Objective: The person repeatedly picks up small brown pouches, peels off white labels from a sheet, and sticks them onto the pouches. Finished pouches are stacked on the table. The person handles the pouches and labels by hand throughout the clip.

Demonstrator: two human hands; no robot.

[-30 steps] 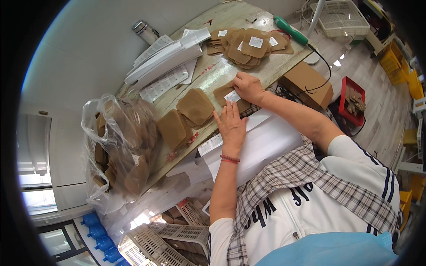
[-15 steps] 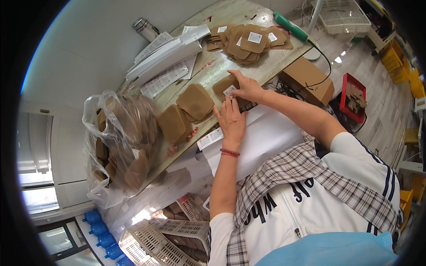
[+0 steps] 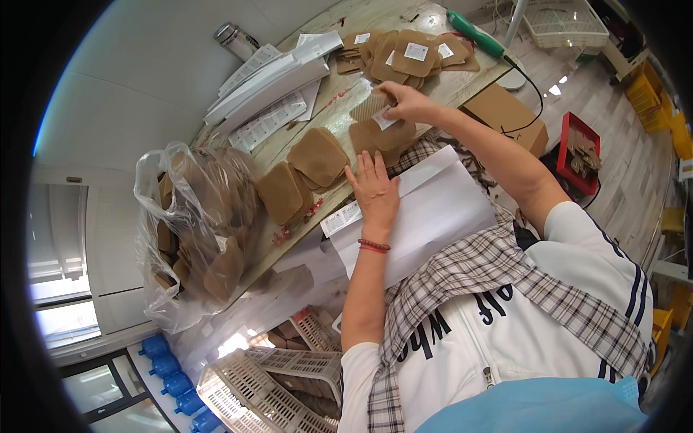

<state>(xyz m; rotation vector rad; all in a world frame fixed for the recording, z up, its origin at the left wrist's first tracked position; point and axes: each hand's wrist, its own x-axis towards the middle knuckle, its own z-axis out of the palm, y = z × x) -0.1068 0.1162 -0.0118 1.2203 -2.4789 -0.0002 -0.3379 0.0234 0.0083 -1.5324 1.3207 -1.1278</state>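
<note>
My right hand [image 3: 413, 105] pinches a thin brown square pad [image 3: 367, 106] with rounded corners. This pad is tilted up off the table, and a white label shows on it beside my thumb. Under it lie more brown pads [image 3: 388, 142]. My left hand [image 3: 378, 193] lies flat with its fingers a little apart, its fingertips at the near edge of those pads. By its wrist is the printed end of a label sheet [image 3: 341, 219], next to a large white sheet [image 3: 447, 209] over my lap. To the left sit two stacks of plain brown pads, a farther stack [image 3: 317, 157] and a nearer stack [image 3: 281, 193].
Labelled brown pads [image 3: 415, 61] are heaped at the table's far end, near a green-handled corded tool [image 3: 474, 33]. Paper sheets [image 3: 274, 86] and a metal cup [image 3: 236, 42] lie at the back. A plastic bag of pads [image 3: 195, 224] stands left; a red box [image 3: 580, 155] is right.
My right hand has moved away from my left and up, lifting the labelled pad off the pile. My left hand has stayed nearly in place, with its fingers now flat.
</note>
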